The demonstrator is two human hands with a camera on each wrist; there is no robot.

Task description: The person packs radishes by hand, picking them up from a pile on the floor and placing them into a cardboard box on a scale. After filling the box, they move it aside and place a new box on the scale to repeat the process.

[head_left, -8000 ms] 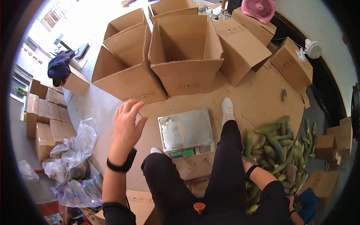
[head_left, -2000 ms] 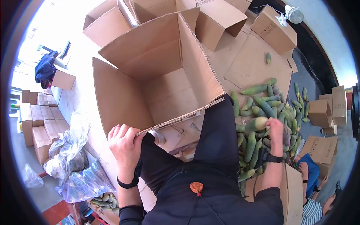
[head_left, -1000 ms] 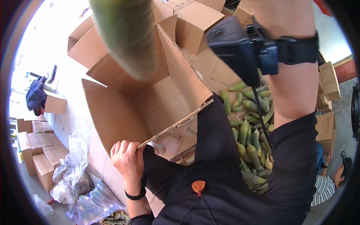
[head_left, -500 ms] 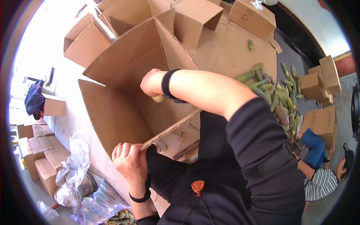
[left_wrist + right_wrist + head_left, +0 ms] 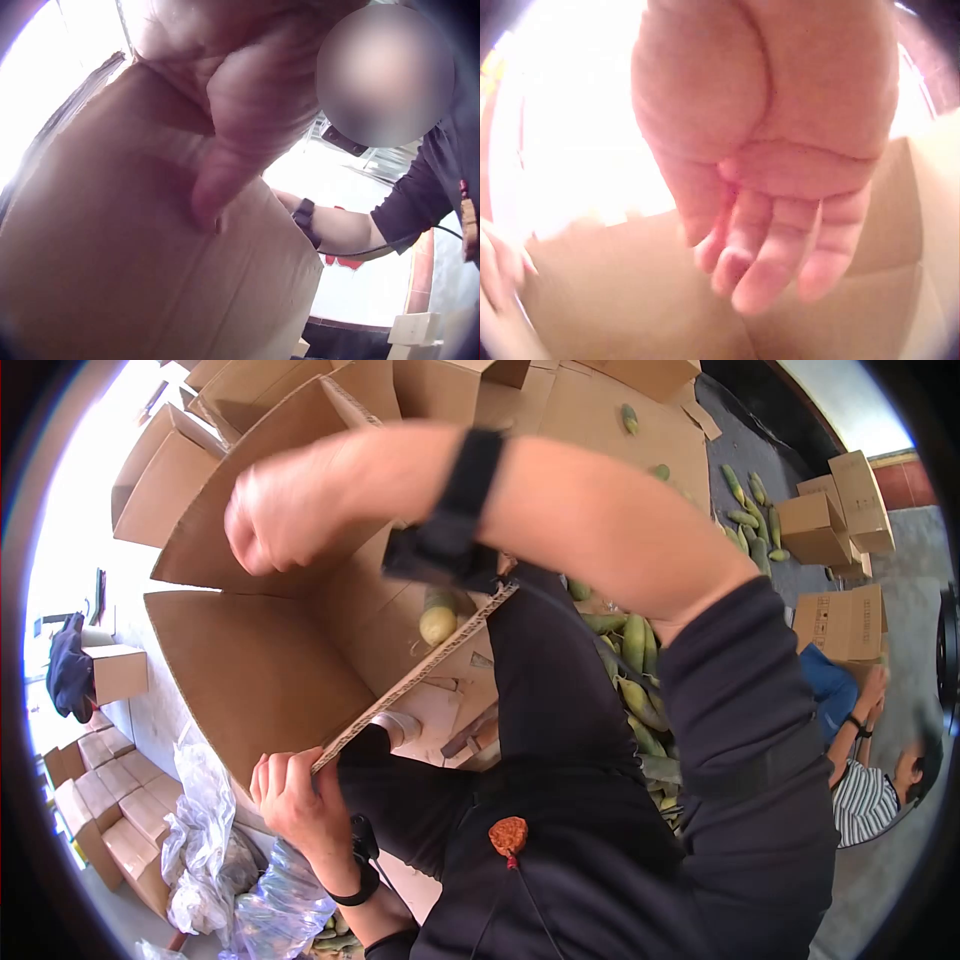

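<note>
My left hand (image 5: 295, 800) grips the near rim of a large open cardboard box (image 5: 250, 670), fingers over the outside. In the left wrist view its thumb (image 5: 225, 172) presses on the cardboard. Above the far side of the box is my right hand (image 5: 285, 510), blurred, with nothing in it. The right wrist view shows its fingers (image 5: 765, 277) loosely bent over the box interior. A green radish (image 5: 438, 618) with a pale end lies inside the box near the right wall, partly hidden by the wrist camera. The box stands between my legs.
A heap of green radishes (image 5: 632, 645) lies right of my leg, partly hidden by my right arm. More open boxes (image 5: 165, 480) stand beyond. Plastic bags (image 5: 205, 850) and stacked cartons (image 5: 115, 790) are at the left. Another person (image 5: 870, 790) sits at the right.
The box was brought over the scale while my left hand took its rim. My right hand lifted a green radish from the heap, lowered it into the box, let go and rose again.
</note>
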